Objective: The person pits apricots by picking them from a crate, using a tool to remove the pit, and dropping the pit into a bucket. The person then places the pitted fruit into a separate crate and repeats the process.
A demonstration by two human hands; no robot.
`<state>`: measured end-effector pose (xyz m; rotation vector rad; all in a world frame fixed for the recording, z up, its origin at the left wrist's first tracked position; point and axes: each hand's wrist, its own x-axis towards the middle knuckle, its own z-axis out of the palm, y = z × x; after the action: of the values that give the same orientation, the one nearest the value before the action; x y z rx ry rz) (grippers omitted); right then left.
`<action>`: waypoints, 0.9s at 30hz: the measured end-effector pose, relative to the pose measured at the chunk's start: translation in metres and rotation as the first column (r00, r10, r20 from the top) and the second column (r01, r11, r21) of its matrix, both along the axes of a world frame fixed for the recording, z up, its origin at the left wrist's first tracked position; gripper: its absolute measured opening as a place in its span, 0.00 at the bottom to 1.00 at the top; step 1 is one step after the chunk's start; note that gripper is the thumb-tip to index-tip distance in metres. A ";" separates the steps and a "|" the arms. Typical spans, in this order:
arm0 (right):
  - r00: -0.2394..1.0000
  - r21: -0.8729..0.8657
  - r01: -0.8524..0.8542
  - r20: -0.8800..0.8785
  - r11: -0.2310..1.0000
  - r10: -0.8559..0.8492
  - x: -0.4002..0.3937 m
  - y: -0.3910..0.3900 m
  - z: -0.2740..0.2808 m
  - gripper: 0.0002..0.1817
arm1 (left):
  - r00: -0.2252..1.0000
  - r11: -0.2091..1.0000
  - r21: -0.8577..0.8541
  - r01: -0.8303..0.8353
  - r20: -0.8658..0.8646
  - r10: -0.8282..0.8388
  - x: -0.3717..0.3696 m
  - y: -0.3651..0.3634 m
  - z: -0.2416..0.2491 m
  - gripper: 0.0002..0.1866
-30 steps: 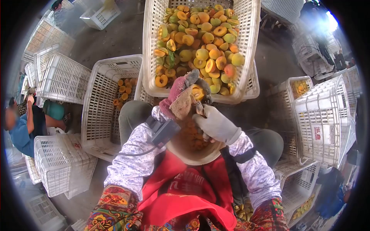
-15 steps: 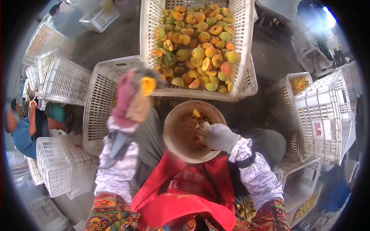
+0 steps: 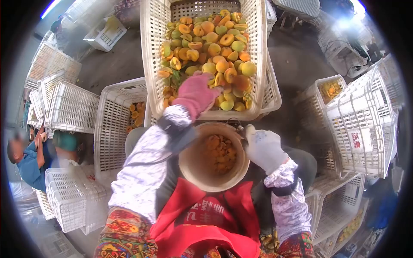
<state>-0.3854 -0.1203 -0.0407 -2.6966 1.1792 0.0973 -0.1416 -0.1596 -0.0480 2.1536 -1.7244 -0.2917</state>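
My left hand (image 3: 198, 93), in a dusty pink glove, reaches into a white plastic crate (image 3: 260, 56) with its thumb spread from the fingers. It lies over the near side of a heap of whole and halved peaches (image 3: 214, 49); its fingertips are among the fruit. My right hand (image 3: 263, 148), in a white glove, is closed at the right rim of a pale bucket (image 3: 188, 165). A small metal tool (image 3: 237, 125) sticks out from its fingers, partly hidden. Orange-brown fruit pieces (image 3: 221, 155) lie in the bucket, which stands between my knees.
A second crate (image 3: 105, 124) stands at my left with orange fruit halves (image 3: 137, 114) in it. White crates (image 3: 71, 105) are stacked on the left, and more crates (image 3: 357, 124) on the right. A person in blue (image 3: 29, 161) sits at the far left.
My left hand has moved from left of the bucket into the peach crate, and the orange peach piece it held is gone. My right hand has come out of the bucket to its right rim.
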 end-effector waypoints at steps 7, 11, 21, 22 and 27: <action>0.965 -0.064 0.142 0.230 0.988 -0.124 -0.011 -0.008 0.017 0.13 | 0.995 0.995 -0.098 -0.007 -0.096 -0.003 0.000 -0.011 -0.049 0.26; 0.912 -0.040 0.164 0.386 0.986 -0.136 0.006 -0.013 0.012 0.12 | 0.439 0.990 -0.098 0.101 -0.889 -0.133 0.026 0.019 -0.040 0.20; 0.760 0.065 0.050 0.645 0.997 -0.080 0.040 -0.002 0.009 0.17 | -0.601 0.962 -0.270 0.038 -0.775 -0.194 0.015 0.084 -0.019 0.23; 0.792 0.030 0.052 0.608 0.998 -0.060 0.041 0.001 0.013 0.17 | -0.606 0.986 -0.152 -0.066 -0.779 -0.161 0.019 0.092 -0.048 0.22; 0.822 -0.130 0.015 0.566 0.991 0.062 0.045 0.006 0.008 0.16 | -0.781 0.983 -0.172 -0.058 -0.606 -0.151 -0.012 0.093 0.021 0.21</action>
<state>-0.3400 -0.1142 -0.0330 -2.5487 0.9783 -0.7599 -0.1540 -0.0662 -0.0272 0.2196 -0.1987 -1.6481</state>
